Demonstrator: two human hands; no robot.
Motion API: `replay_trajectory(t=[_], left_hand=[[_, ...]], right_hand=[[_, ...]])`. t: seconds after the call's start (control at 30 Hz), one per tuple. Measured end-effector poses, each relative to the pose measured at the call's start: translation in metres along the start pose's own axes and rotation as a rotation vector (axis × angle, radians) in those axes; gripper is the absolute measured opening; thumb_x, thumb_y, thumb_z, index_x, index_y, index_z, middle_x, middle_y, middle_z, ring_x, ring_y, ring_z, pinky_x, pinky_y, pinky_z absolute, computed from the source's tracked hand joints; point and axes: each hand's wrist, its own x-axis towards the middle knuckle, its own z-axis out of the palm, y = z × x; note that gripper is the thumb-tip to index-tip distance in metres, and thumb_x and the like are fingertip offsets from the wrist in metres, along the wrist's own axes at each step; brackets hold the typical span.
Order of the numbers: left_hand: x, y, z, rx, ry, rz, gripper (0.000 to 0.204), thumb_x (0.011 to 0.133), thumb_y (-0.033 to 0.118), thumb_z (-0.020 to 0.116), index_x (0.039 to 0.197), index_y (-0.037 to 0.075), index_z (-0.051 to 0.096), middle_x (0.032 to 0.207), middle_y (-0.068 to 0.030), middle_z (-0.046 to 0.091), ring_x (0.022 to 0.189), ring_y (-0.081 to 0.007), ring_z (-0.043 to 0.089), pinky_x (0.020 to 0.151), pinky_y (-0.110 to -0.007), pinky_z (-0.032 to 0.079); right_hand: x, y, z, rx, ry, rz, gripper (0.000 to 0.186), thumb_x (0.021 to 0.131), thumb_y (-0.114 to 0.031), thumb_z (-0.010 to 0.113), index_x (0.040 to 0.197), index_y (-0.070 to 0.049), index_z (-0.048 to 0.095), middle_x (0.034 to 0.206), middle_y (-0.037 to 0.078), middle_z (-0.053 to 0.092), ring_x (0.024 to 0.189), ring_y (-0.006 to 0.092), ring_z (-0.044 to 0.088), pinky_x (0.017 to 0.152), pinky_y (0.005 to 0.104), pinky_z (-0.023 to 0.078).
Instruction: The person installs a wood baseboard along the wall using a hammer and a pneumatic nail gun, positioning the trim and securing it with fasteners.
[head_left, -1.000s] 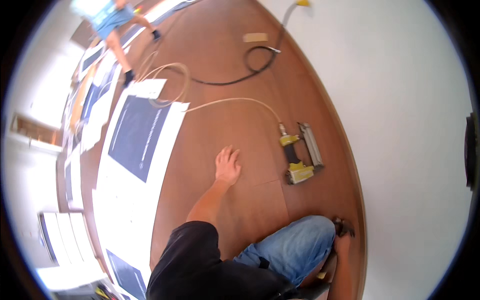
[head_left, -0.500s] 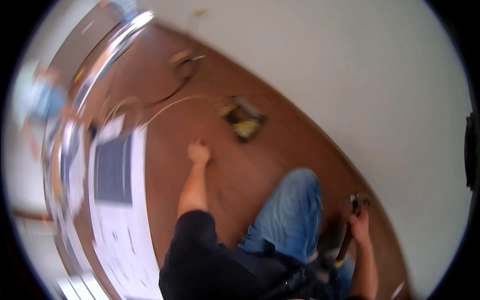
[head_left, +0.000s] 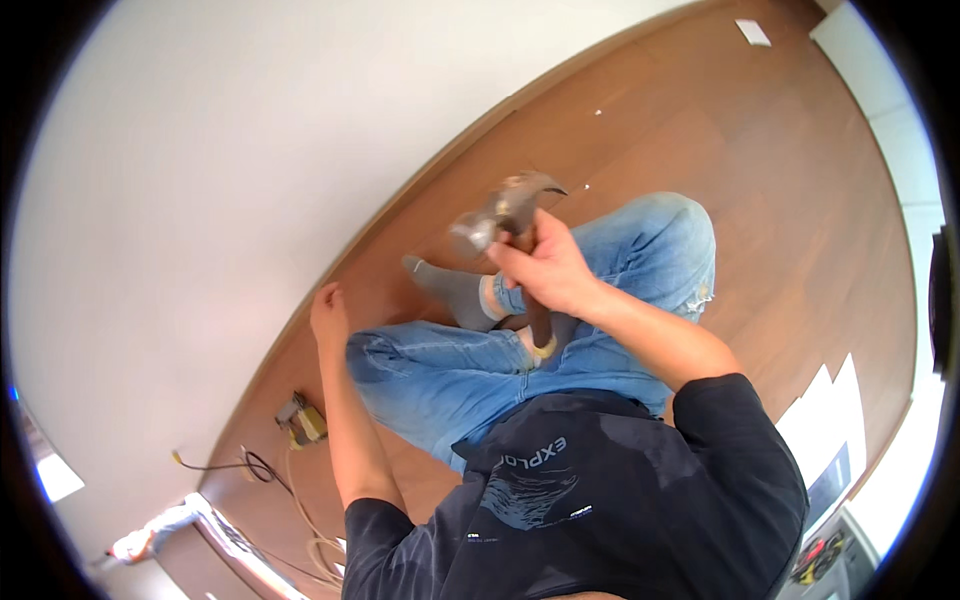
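In my right hand (head_left: 555, 265) is a claw hammer (head_left: 512, 208), gripped high on the handle just under the head. Its metal head is raised over my crossed legs, slightly blurred, and the dark handle runs down toward my lap. Out to the left, my left hand (head_left: 330, 312) is close to the baseboard (head_left: 345, 265) at the foot of the white wall. Its fingers are curled together; whatever they may hold is hidden. Behind that hand, a yellow and black tool (head_left: 302, 420) lies on the brown floor.
A pale hose (head_left: 300, 490) and a dark cable (head_left: 262, 465) loop over the floor at lower left. White sheets (head_left: 825, 420) lie at the right, with a grey toolbox (head_left: 845, 555) below them. A small white card (head_left: 752, 33) rests near the far wall.
My view has swung round to the wall and my crossed legs. The hammer has come up from low at my right side to in front of me. My left hand is now beside the baseboard.
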Motion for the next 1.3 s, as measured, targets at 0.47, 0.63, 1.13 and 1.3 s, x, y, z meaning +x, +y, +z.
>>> replay_trajectory(t=[0.47,0.63,1.13,1.3], left_hand=[[0.137,0.033,0.125,1.659,-0.553,0.403,0.027,0.099,0.017,0.055,0.095,0.008,0.079,0.105,-0.0159,0.078,0.096,-0.0357,0.077,0.085,-0.049,0.061],[0.151,0.040,0.107,1.676,-0.629,0.405,0.024,0.103,0.021,0.055,0.099,0.008,0.075,0.099,-0.0161,0.079,0.093,-0.0326,0.078,0.080,-0.046,0.063],[0.144,0.051,0.109,1.699,-0.606,0.363,0.034,0.108,0.032,0.050,0.097,0.007,0.071,0.096,-0.0172,0.078,0.093,-0.0350,0.076,0.081,-0.046,0.061],[0.145,0.045,0.102,1.705,-0.604,0.429,0.033,0.108,0.031,0.051,0.095,0.007,0.070,0.092,-0.0168,0.078,0.087,-0.0347,0.077,0.077,-0.045,0.062]], right_hand=[[0.228,0.005,-0.037,-0.511,0.244,-0.829,0.016,0.069,-0.014,0.072,0.080,-0.006,0.063,0.074,0.011,0.065,0.072,0.0355,0.065,0.062,0.0459,0.053],[0.275,0.030,-0.050,-0.505,0.420,-0.868,0.013,0.068,-0.013,0.072,0.078,-0.008,0.065,0.074,0.007,0.065,0.070,0.0324,0.066,0.059,0.0441,0.053],[0.284,0.026,-0.046,-0.417,0.490,-0.976,0.014,0.063,-0.010,0.072,0.074,-0.009,0.063,0.067,0.008,0.058,0.062,0.0311,0.060,0.054,0.0423,0.050],[0.287,0.035,-0.048,-0.447,0.467,-0.931,0.015,0.063,-0.010,0.073,0.075,-0.009,0.063,0.068,0.008,0.059,0.063,0.0311,0.061,0.055,0.0423,0.051]])
